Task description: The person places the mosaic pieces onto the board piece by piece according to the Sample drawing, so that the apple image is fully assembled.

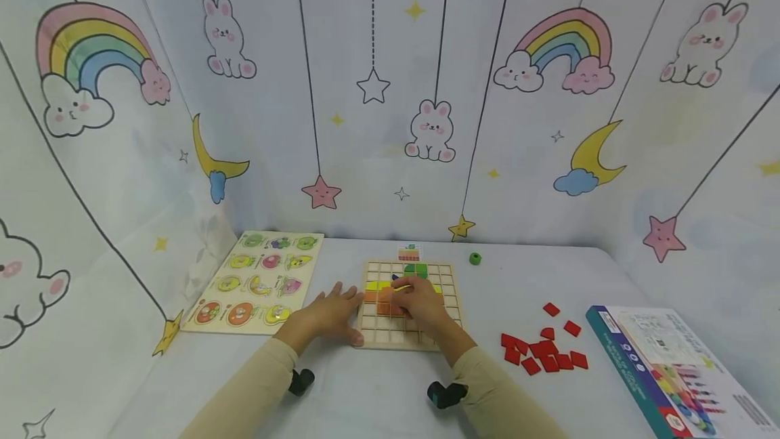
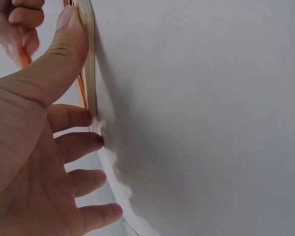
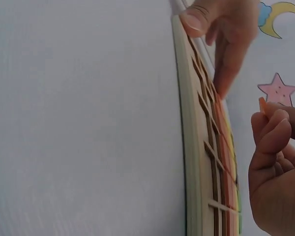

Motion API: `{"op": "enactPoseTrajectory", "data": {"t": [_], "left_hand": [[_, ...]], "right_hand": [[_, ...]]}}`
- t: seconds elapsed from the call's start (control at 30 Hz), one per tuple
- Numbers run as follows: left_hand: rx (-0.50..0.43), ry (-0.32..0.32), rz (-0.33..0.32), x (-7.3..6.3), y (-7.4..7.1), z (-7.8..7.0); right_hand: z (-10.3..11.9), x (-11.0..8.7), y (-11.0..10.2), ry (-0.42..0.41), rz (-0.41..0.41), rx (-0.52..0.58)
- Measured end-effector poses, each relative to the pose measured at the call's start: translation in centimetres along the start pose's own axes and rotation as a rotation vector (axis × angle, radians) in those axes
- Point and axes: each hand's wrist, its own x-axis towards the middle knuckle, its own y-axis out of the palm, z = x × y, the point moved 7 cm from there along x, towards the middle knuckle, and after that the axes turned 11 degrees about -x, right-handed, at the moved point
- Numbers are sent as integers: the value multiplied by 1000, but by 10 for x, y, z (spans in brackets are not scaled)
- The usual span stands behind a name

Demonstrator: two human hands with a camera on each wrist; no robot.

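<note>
A wooden grid board (image 1: 380,341) lies on the table with rows of green, yellow and orange tiles (image 1: 385,307) set in its cells. My left hand (image 1: 329,317) rests at the board's left side, fingers spread; in the left wrist view its thumb (image 2: 71,42) lies against the board's edge. Above the board, my right hand (image 1: 423,303) pinches a small orange tile (image 3: 263,105) between thumb and fingers, clear of the grid in the right wrist view. That hand covers part of the tile rows in the head view.
Red tiles (image 1: 548,349) lie scattered to the right, beside a colourful box (image 1: 676,371). A fruit puzzle board (image 1: 268,283) lies at the left. Behind the grid board are a small pattern card (image 1: 409,252) and a green bead (image 1: 474,259). A printed cloth backdrop (image 1: 378,141) surrounds the table.
</note>
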Motion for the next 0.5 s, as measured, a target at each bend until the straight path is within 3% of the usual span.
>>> {"op": "enactPoseTrajectory", "data": {"t": [0.2,0.37,0.5], "left_hand": [[9,-2,3,-2,-1,-1],[-8,-6,4,-3,-1,-3],[-9,-10,2,-2,-1,-2]], "right_hand": [[3,4,32,34,22,-247],[7,6,41,27,-12,-409],[9,8,44,23,-12,-475]]}}
